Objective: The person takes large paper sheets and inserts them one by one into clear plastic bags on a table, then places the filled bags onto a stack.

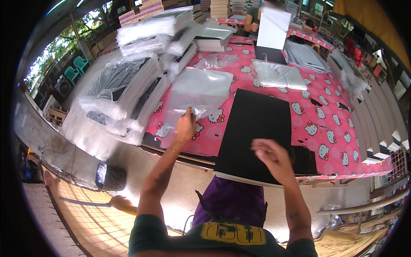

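Observation:
My left hand pinches the edge of a clear plastic bag that lies flat on the pink table, its near part lifted and crumpled at my fingertips. In front of my body a large black-covered board or book lies with its near edge at the table's edge; pale layers show beneath its cover. My right hand hovers over its lower right part, slightly blurred, with fingers loosely stretched and holding nothing that I can see. Whether it touches the cover is unclear.
Plastic-wrapped stacks rise at the left. A folded plastic packet lies beyond the black board, with wrapped sheets at the back right. Thick boards line the right edge. Across the table a person stands behind a white panel.

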{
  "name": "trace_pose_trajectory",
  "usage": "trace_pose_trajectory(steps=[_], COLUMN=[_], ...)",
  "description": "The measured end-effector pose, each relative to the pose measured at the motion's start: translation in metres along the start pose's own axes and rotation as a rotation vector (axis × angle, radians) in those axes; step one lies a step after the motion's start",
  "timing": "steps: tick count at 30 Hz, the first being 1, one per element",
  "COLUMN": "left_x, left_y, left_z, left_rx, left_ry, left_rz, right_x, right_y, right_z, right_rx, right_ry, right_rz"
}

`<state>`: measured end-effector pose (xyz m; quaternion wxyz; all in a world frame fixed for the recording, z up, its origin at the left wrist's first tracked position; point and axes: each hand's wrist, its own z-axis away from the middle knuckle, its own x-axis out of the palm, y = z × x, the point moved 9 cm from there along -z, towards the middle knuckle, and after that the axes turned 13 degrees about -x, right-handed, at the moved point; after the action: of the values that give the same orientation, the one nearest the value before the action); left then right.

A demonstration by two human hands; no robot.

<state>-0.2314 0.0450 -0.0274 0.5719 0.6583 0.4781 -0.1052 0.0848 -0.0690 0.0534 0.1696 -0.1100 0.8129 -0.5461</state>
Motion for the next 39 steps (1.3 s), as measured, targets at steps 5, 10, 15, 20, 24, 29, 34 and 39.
trace_pose_trajectory(steps=[5, 10, 15, 20, 24, 29, 34, 39], left_x=[-0.037, -0.061, -0.017, -0.051, -0.170, -0.014, 0.035, 0.163], left_y=[0.096, 0.093, 0.085, -0.035, 0.034, 0.088, 0.105, 0.088], left_z=[0.087, 0.114, 0.074, -0.083, -0.088, -0.072, -0.127, -0.271], left_rx=[0.246, 0.047, 0.145, -0.415, 0.049, 0.390, 0.241, 0.298], left_ry=[-0.255, -0.451, -0.558, -0.035, 0.766, -0.276, -0.411, -0.147], left_rz=[0.269, 0.668, 0.475, 0.516, 0.969, -0.598, -0.500, -0.228], right_x=[0.120, 0.104, 0.050, -0.073, -0.186, -0.230, -0.191, -0.088], right_y=[0.068, 0.081, 0.076, 0.103, 0.033, -0.050, -0.012, 0.050], right_z=[-0.017, -0.018, -0.029, 0.006, 0.049, 0.113, 0.100, 0.020], right_rx=[0.438, 0.316, 0.152, 0.219, 0.012, -0.263, -0.208, 0.016], right_ry=[0.049, 0.359, 0.351, 0.670, 1.033, 1.401, 1.150, 0.571], right_rz=[-1.006, -0.935, -0.587, -0.776, -0.629, -0.208, 0.002, -0.274])
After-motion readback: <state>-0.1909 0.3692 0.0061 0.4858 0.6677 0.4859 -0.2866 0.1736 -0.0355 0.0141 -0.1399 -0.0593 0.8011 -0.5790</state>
